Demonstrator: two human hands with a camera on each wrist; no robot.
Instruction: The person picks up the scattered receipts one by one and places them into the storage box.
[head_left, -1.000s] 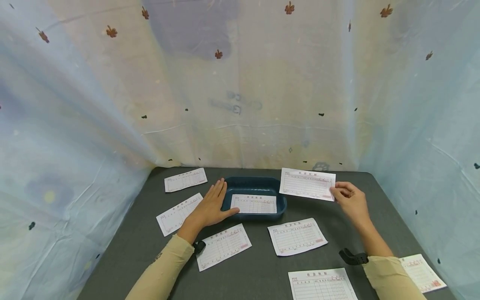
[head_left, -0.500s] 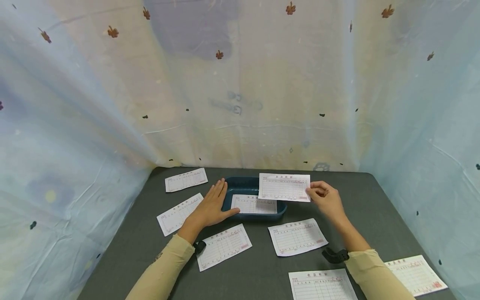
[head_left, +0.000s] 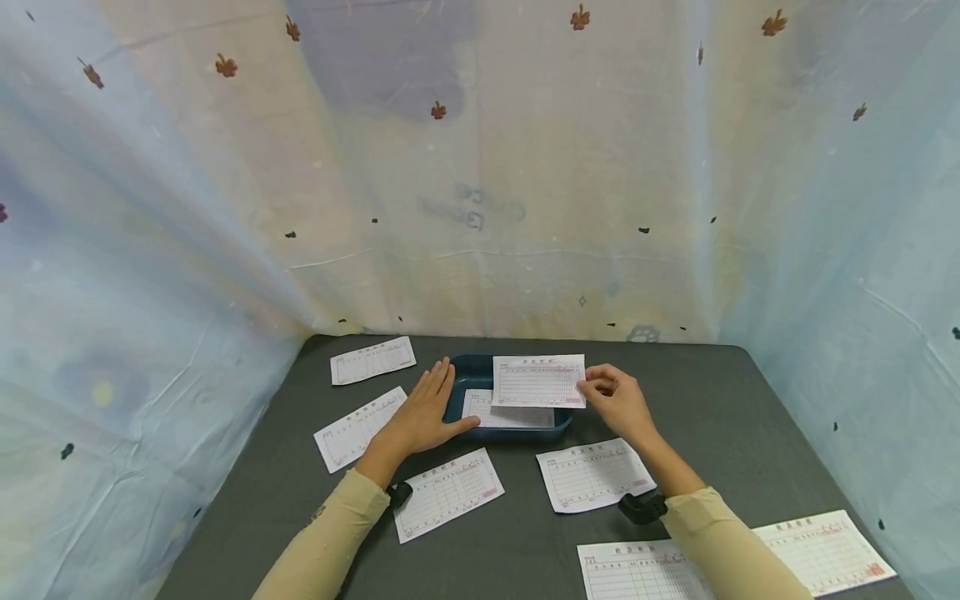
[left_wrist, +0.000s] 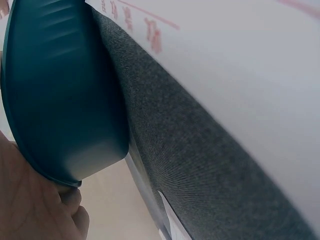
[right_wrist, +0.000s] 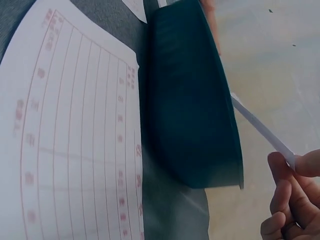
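Observation:
A dark teal plastic tray (head_left: 465, 372) stands toward the back of the table, with one printed receipt slip (head_left: 476, 408) lying inside it. My left hand (head_left: 420, 414) rests on the tray's left rim, fingers straight and thumb along the front edge. Between thumb and fingertips, my right hand (head_left: 619, 402) pinches the right edge of another receipt slip (head_left: 538, 382). That slip hangs over the right part of the tray and covers some of the one inside. From the right wrist view, the pinched slip (right_wrist: 262, 127) shows edge-on, its far end at the tray's rim (right_wrist: 232, 107).
Further slips lie around the tray on the grey table (head_left: 517, 517): two at left, such as the back-left slip (head_left: 372, 360), one by my left wrist (head_left: 447, 493), and others at right, including the slip (head_left: 596, 475) beneath my right forearm. A patterned curtain (head_left: 480, 167) encloses the table.
My right hand has carried the pinched slip leftward and slightly down, from beside the tray to over it. The left hand and the tray have stayed in place.

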